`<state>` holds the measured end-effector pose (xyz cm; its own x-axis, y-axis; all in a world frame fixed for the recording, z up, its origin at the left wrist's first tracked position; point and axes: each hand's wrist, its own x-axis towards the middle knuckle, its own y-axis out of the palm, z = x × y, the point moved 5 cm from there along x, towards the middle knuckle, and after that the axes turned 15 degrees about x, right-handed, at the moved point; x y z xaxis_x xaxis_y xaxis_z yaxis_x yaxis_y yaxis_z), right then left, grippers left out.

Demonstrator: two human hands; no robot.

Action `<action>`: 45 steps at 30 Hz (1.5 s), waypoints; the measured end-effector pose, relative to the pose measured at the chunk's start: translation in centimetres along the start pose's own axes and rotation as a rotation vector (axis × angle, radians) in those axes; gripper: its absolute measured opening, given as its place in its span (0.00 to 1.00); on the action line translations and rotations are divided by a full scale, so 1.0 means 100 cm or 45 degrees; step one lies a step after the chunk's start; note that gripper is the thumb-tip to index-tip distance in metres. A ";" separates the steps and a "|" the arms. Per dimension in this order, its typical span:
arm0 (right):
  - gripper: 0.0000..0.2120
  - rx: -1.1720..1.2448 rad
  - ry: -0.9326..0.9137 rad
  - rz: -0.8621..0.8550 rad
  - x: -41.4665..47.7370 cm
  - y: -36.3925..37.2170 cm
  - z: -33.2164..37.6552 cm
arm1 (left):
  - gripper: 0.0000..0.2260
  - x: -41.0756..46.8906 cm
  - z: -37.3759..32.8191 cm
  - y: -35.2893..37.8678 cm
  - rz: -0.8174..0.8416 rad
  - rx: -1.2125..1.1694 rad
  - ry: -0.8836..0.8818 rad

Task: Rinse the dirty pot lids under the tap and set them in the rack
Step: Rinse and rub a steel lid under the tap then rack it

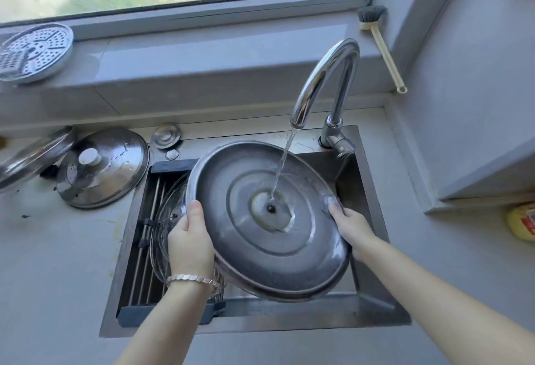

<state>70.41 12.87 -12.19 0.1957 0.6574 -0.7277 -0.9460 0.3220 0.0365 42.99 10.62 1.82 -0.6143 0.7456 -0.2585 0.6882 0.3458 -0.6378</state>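
Left hand (189, 238) and right hand (351, 224) each clamp opposite rims of the steel lid (260, 237) (underside up) beneath the tap (324, 80), 2 lids (101, 167) lying on the table (58, 263).

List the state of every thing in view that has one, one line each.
Tap: running onto the big lid.
Big steel lid: underside up, tilted over the sink, held at both edges.
Left hand: gripping its left rim.
Right hand: gripping its right rim.
Glass lid: standing in the rack.
Rack: sitting in the sink's left side.
Steel lid with white knob: lying knob up on the counter.
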 end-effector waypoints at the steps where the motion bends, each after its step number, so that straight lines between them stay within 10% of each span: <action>1: 0.14 -0.061 -0.009 -0.065 -0.001 -0.010 -0.002 | 0.22 0.002 0.003 0.005 0.078 0.058 0.000; 9: 0.12 -0.341 -0.285 -0.304 -0.012 -0.072 0.027 | 0.07 0.008 0.049 0.077 0.755 0.079 -0.502; 21: 0.10 -0.566 -0.760 -0.270 -0.012 -0.076 0.049 | 0.09 -0.035 0.122 0.121 1.035 -0.371 -1.076; 28: 0.08 -0.370 -0.580 -0.237 0.014 -0.067 0.007 | 0.06 -0.024 0.125 0.118 0.776 -0.535 -0.923; 37: 0.24 -0.888 -0.330 -0.217 0.028 -0.052 -0.020 | 0.08 -0.014 0.061 0.077 0.409 -0.064 -0.148; 45: 0.25 -0.733 -0.337 0.391 -0.032 0.009 0.009 | 0.10 -0.016 -0.002 0.071 0.407 0.234 0.190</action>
<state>69.13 11.64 -9.21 -0.1151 0.8280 -0.5488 -0.9406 -0.2685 -0.2080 48.91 12.02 -2.09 -0.3082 0.8786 -0.3649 0.7467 -0.0143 -0.6650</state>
